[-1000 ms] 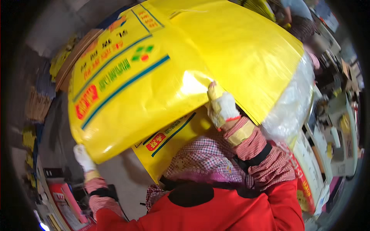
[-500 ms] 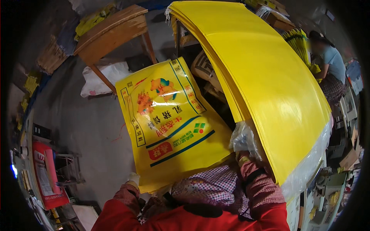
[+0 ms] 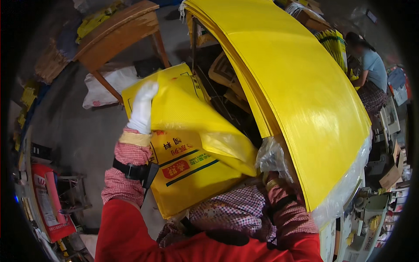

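Observation:
My left hand, in a white glove, is closed on the edge of a printed yellow bag. The raised part of this yellow bag curls over with its plain side up, slightly blurred. Beneath lies another printed yellow bag, resting across my checked apron and out in front of me. My right hand is low at the right, beside crumpled clear plastic film and under the edge of a tall stack of yellow sheets. Its fingers are hidden.
A wooden table stands at the far left, with a white sack on the floor by its leg. A red-and-white sack is at left. Another person sits at the far right near bundled yellow bags. Sewing-machine-like equipment stands lower right.
My left hand has moved from the bags' near left corner toward their far left side, carrying the top bag's edge up and over. My right arm has barely moved.

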A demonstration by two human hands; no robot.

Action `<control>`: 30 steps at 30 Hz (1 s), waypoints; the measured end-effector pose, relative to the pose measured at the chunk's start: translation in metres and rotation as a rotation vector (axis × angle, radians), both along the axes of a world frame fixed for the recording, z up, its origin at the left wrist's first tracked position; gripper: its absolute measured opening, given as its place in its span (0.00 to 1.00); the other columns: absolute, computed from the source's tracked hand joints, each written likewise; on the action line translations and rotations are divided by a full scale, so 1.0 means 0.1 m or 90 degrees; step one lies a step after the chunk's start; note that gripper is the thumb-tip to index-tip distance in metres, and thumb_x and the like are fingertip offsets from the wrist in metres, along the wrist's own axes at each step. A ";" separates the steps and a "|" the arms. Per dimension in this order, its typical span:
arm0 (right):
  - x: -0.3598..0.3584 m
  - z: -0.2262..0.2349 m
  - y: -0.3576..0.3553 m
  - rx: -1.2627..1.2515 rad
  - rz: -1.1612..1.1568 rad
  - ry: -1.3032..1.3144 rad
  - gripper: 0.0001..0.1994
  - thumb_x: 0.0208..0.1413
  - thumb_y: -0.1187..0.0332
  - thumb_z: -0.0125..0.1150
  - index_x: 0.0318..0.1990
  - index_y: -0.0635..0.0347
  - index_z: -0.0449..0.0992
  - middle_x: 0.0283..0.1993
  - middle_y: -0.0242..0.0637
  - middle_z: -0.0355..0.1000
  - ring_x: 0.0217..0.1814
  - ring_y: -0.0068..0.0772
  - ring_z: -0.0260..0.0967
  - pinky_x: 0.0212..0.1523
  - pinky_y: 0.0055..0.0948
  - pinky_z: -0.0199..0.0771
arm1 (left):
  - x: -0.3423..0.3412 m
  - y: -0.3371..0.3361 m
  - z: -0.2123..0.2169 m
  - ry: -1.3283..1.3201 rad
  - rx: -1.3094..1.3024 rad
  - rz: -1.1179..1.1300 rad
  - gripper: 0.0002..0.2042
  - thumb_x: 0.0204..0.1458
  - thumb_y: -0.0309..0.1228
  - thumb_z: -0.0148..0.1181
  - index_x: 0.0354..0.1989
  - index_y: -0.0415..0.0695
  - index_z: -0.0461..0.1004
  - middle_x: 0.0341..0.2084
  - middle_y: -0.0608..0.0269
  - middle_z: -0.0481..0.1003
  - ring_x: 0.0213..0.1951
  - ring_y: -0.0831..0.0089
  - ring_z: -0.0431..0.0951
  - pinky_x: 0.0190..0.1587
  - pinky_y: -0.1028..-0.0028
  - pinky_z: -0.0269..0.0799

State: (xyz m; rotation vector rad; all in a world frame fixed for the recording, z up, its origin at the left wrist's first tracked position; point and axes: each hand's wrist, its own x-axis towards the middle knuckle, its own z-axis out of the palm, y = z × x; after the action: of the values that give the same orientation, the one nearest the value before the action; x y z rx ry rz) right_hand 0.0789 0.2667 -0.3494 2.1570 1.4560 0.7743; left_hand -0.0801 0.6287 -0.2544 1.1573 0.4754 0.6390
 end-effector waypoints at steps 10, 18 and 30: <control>0.06 0.09 -0.05 -0.032 0.060 -0.091 0.08 0.43 0.70 0.53 0.27 0.64 0.74 0.23 0.42 0.66 0.23 0.36 0.63 0.21 0.35 0.61 | -2.25 -0.31 -1.69 0.461 -0.051 0.158 0.06 0.56 0.30 0.53 0.35 0.42 0.65 0.27 0.68 0.68 0.27 0.76 0.68 0.30 0.74 0.68; -0.08 0.11 0.07 -0.003 -0.040 -0.113 0.08 0.45 0.71 0.50 0.29 0.63 0.74 0.25 0.41 0.66 0.27 0.35 0.64 0.25 0.34 0.63 | -3.54 -1.02 -3.42 0.766 0.036 0.283 0.07 0.52 0.31 0.56 0.29 0.39 0.70 0.21 0.63 0.70 0.24 0.74 0.67 0.29 0.71 0.65; 0.10 -0.20 -0.01 -0.018 -0.042 -0.037 0.13 0.51 0.67 0.48 0.40 0.66 0.71 0.34 0.45 0.67 0.33 0.38 0.65 0.34 0.40 0.64 | -3.03 -1.07 -3.17 0.856 0.296 0.102 0.07 0.49 0.28 0.54 0.30 0.37 0.75 0.22 0.59 0.75 0.26 0.68 0.74 0.31 0.66 0.70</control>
State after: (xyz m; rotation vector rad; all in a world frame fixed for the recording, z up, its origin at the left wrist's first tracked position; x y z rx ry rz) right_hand 0.0888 0.2654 -0.3690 2.1323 1.3514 0.7812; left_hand -0.3827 0.5220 -0.5716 1.9307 1.6195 -0.0101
